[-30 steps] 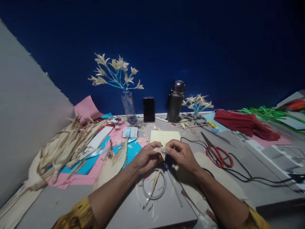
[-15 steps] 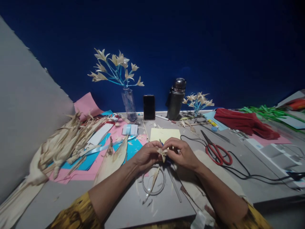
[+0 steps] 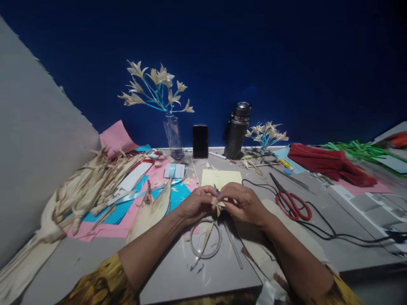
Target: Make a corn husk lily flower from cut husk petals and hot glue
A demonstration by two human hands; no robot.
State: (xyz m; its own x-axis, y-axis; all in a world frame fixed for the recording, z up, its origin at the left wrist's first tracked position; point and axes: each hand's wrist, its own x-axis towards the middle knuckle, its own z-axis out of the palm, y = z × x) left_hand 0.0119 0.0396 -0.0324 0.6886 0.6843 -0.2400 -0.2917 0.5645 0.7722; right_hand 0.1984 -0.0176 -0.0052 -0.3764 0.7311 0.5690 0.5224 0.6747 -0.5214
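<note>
Near the middle of the table, my left hand pinches a small cream husk flower from its left side. My right hand is closed on the flower's right side, its fingertips meeting those of the left. A dark blue object, partly hidden, shows behind the fingers. Below the hands lies a clear ring with a strip of husk across it. A thin grey rod lies beside the ring. Yellow paper is just beyond the hands.
Dried husks cover pink and blue sheets at left. A glass vase of husk flowers, a phone and a flask stand at the back. Red-handled scissors, black cable, a red cloth and a power strip are at right.
The right hand's fingers have shifted slightly over the flower, covering more of it. Both hands stay together in the same place. The view has moved a little.
</note>
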